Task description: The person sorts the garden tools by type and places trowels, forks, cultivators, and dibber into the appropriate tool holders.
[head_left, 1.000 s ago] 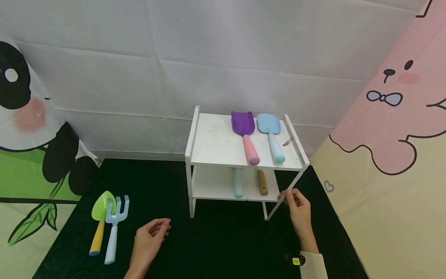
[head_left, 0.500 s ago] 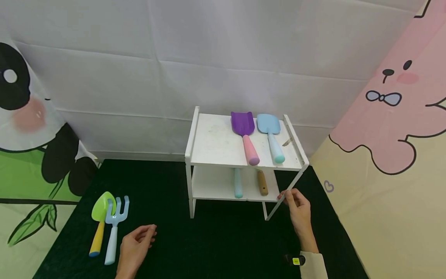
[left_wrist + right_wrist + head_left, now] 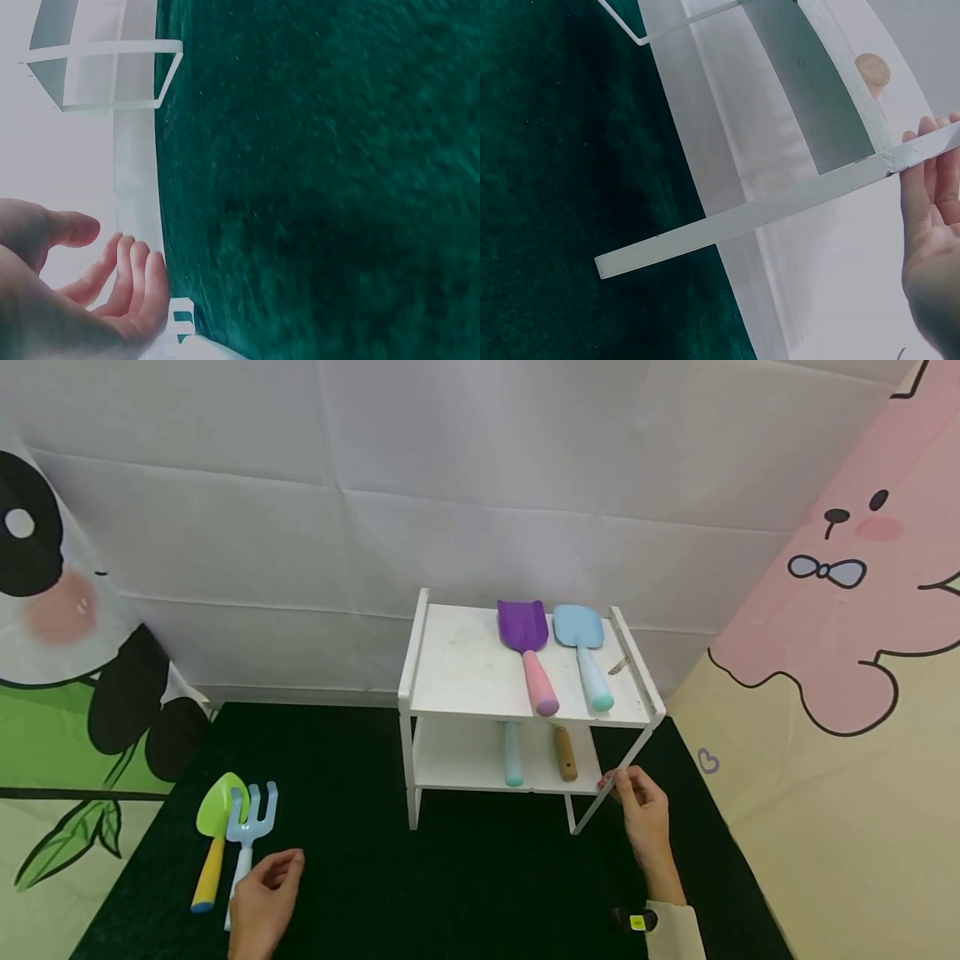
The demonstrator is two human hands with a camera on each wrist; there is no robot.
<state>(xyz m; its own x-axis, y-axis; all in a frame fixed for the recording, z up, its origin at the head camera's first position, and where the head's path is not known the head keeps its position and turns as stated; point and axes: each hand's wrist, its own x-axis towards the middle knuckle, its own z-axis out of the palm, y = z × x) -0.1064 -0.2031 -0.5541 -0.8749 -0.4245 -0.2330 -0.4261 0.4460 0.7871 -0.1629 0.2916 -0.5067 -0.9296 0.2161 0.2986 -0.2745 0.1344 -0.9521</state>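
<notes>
My left hand (image 3: 272, 878) hovers over the black mat, fingers loosely curled and holding nothing, right beside the handle of a light blue rake (image 3: 251, 817). A green shovel with a yellow handle (image 3: 217, 817) lies next to the rake. In the left wrist view the left hand (image 3: 112, 292) shows an empty palm. My right hand (image 3: 628, 789) rests against the front right leg of a white two-tier shelf (image 3: 457, 672). In the right wrist view its fingers (image 3: 934, 172) lie straight behind the white shelf frame (image 3: 780, 210).
A purple shovel (image 3: 525, 631) and a light blue shovel (image 3: 579, 628) lie on the top tier. A teal handle (image 3: 513, 756) and a brown handle (image 3: 565, 753) stick out on the lower tier. The black mat (image 3: 465, 885) meets cartoon backdrops at left, rear and right.
My left hand has slid left and toward me across the mat, ending beside the blue rake's handle. The right hand and the shelf have stayed put.
</notes>
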